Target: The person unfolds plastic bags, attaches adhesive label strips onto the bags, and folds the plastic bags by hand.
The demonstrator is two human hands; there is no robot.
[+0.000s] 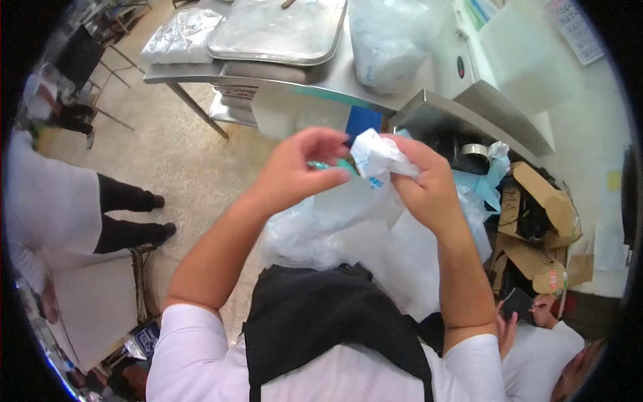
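While R hand (425,181) grips bunched neck of printed plastic bag (348,204), L hand (298,167) is half-open w/ fingers curled beside it. Bag hangs in front of blk apron (328,321); blue print partly legible, approx. "ABEL".

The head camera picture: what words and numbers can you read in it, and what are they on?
"ABLI", or close to it: blue letters on the plastic bag; perhaps only part of a word.
"MAX", it seems, sideways: on the cardboard box.
Too small or blurred to read: the wall chart, the blue and silver pack, the orange sticker, and the blue print on the bunched plastic in the right hand.
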